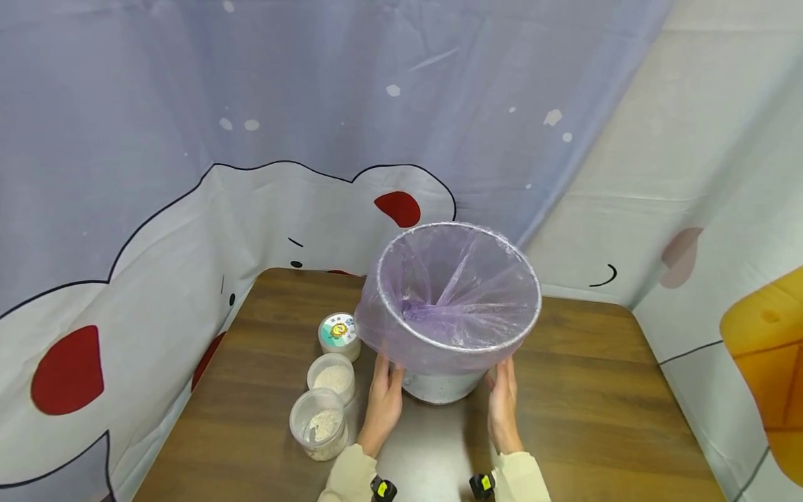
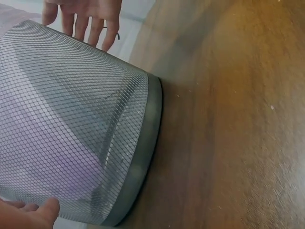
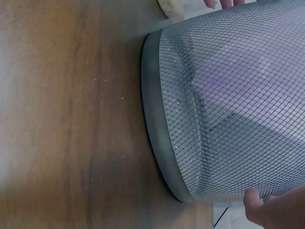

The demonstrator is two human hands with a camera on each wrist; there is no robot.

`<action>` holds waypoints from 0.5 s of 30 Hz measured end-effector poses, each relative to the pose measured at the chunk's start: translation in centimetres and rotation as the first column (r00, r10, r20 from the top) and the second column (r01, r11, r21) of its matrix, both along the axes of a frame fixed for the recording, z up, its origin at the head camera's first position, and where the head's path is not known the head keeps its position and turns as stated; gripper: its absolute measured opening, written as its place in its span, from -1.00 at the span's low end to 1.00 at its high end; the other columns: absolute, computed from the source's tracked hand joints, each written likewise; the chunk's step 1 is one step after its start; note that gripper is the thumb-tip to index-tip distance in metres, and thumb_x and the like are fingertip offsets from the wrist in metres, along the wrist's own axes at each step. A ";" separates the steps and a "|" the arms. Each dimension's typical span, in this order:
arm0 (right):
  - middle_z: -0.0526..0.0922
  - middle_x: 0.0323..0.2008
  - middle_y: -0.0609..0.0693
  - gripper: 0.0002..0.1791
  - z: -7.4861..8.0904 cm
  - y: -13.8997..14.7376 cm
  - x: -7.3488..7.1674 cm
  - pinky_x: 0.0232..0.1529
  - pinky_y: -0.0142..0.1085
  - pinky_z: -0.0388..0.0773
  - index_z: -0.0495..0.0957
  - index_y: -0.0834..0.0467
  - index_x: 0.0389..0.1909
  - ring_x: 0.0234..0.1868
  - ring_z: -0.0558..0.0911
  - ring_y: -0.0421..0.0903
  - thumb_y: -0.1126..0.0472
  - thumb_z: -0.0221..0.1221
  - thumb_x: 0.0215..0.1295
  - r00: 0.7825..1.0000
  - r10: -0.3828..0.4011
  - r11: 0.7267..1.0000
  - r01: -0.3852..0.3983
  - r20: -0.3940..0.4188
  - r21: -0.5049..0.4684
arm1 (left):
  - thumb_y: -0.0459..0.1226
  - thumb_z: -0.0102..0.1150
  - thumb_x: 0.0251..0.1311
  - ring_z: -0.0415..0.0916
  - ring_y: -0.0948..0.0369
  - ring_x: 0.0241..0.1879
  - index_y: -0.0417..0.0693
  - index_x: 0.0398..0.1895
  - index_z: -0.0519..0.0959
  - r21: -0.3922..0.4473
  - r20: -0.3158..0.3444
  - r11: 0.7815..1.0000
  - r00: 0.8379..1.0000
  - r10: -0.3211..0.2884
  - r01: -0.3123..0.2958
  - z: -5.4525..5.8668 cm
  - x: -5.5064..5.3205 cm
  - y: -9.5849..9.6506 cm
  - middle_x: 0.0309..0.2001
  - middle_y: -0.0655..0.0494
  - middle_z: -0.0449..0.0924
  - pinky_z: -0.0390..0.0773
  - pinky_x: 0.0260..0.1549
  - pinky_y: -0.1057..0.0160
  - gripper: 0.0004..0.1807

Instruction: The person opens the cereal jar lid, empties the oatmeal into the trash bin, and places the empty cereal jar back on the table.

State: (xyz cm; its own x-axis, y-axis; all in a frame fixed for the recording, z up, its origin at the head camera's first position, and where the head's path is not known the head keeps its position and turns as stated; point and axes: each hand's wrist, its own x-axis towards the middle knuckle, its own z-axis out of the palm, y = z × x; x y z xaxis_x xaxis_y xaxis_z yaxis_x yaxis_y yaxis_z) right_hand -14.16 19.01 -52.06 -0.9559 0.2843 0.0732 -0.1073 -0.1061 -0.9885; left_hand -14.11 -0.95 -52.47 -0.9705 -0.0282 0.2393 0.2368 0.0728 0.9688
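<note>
A mesh wastebasket (image 2: pixel 81 105) stands on the wooden table, lined with a thin purple plastic bag (image 1: pixel 464 314). The bag is folded over the rim and hangs down outside; its gathered bottom shows through the mesh. My left hand (image 1: pixel 384 399) is at the bin's left side, fingers extended below the bag's edge. At the opposite side is my right hand (image 1: pixel 504 401), fingers also extended. The left thumb (image 2: pixel 50 208) is right at the mesh in the left wrist view, and the right thumb (image 3: pixel 252 198) likewise in the right wrist view.
Left of the bin stand three tubs in a row: a tub with a printed lid (image 1: pixel 339 331), an uncovered tub of pale contents (image 1: pixel 332 376) and another uncovered tub (image 1: pixel 318 424). A patterned cloth (image 1: pixel 314 104) hangs behind the table (image 1: pixel 590 418).
</note>
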 end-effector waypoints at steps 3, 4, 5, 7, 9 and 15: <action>-0.01 0.42 -0.03 -0.46 -0.2 0.1 0.2 0.27 0.08 0.06 -0.06 0.09 0.42 0.39 -0.02 -0.06 0.05 -0.35 0.48 1.000 -0.010 1.000 0.010 0.006 -0.002 | -0.29 -0.19 0.36 -0.04 0.07 0.35 -0.14 0.42 -0.05 -0.014 -0.020 1.000 1.000 -0.002 0.002 -0.2 0.2 -0.1 0.41 -0.08 -0.05 0.12 0.25 0.14 -0.41; 0.00 0.41 -0.04 -0.47 -0.5 0.2 0.2 0.26 0.07 0.08 -0.05 0.08 0.42 0.39 -0.01 -0.07 0.06 -0.35 0.48 1.000 -0.014 1.000 0.014 0.009 -0.003 | -0.29 -0.20 0.37 -0.02 0.06 0.35 -0.13 0.42 -0.05 -0.022 -0.023 1.000 1.000 -0.001 0.000 -0.3 0.2 -0.1 0.40 -0.08 -0.04 0.15 0.25 0.15 -0.41; 0.00 0.41 -0.04 -0.47 -0.7 0.3 0.2 0.25 0.06 0.10 -0.05 0.08 0.42 0.38 0.00 -0.08 0.07 -0.35 0.48 1.000 -0.019 1.000 0.019 0.012 -0.001 | -0.30 -0.20 0.36 -0.01 0.06 0.34 -0.13 0.42 -0.05 -0.027 -0.025 1.000 1.000 0.001 -0.002 -0.4 0.3 -0.1 0.40 -0.08 -0.03 0.17 0.24 0.16 -0.41; 0.01 0.41 -0.06 -0.47 -1.3 0.5 0.1 0.23 0.03 0.12 -0.05 0.05 0.42 0.38 0.01 -0.10 0.07 -0.36 0.48 1.000 -0.021 1.000 0.021 0.016 0.004 | -0.30 -0.19 0.36 0.02 0.06 0.33 -0.13 0.42 -0.05 -0.034 -0.026 0.999 1.000 0.006 -0.007 -0.4 0.3 -0.1 0.40 -0.08 -0.02 0.20 0.22 0.14 -0.41; 0.02 0.41 -0.09 -0.48 -1.9 0.6 -0.1 0.22 0.01 0.13 -0.04 0.01 0.42 0.37 0.02 -0.13 0.06 -0.36 0.48 1.000 -0.023 1.000 0.023 0.014 0.008 | -0.30 -0.19 0.36 0.00 0.06 0.34 -0.13 0.42 -0.05 -0.031 -0.021 1.000 1.000 0.001 -0.001 -0.4 0.4 -0.1 0.40 -0.09 -0.04 0.19 0.22 0.12 -0.41; 0.04 0.40 -0.09 -0.48 -2.5 0.8 -0.1 0.22 0.02 0.14 -0.03 -0.01 0.41 0.37 0.03 -0.12 0.03 -0.34 0.47 1.000 -0.022 0.999 0.022 -0.007 0.023 | -0.28 -0.21 0.37 -0.09 0.03 0.36 -0.11 0.43 -0.12 -0.044 0.005 0.999 0.999 -0.031 0.031 -0.3 0.5 -0.1 0.42 -0.11 -0.11 0.11 0.25 0.02 -0.38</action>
